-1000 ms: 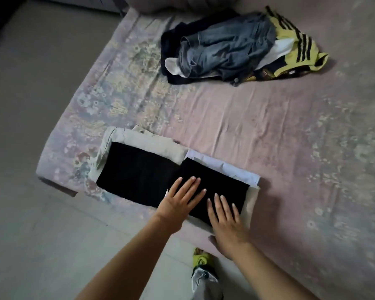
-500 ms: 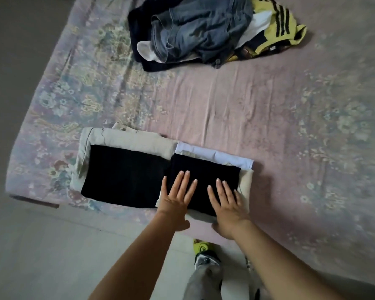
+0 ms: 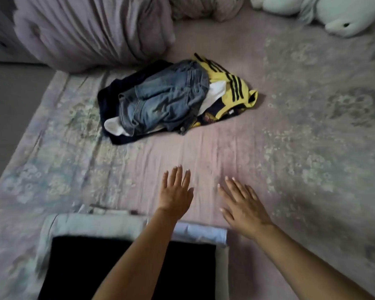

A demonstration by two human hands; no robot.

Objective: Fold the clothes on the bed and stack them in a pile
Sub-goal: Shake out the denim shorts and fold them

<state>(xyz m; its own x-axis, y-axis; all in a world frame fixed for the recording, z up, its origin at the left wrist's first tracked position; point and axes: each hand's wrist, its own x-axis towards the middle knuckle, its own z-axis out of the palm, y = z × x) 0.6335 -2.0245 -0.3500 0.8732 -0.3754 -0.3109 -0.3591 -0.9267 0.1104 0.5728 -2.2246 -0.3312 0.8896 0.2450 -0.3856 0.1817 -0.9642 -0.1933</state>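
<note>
A folded black garment (image 3: 78, 267) lies on folded beige (image 3: 91, 221) and white (image 3: 199, 232) pieces at the near edge of the bed (image 3: 290, 148). Farther back sits a heap of unfolded clothes: crumpled blue jeans (image 3: 162, 100) on top, a yellow shirt with black stripes (image 3: 230, 87) to the right, and dark and white fabric underneath. My left hand (image 3: 175, 191) and my right hand (image 3: 243, 204) are stretched out with straight fingers over the bare sheet between the folded pile and the heap. Both hands hold nothing.
A bunched pink quilt (image 3: 91, 31) lies at the back left of the bed. A white plush toy (image 3: 344, 20) rests at the back right corner. Grey floor (image 3: 7, 100) runs along the bed's left side.
Both hands have lifted off the folded black garment and moved forward over the sheet, toward the heap. The view has tilted up, bringing the quilt and plush toy into sight.
</note>
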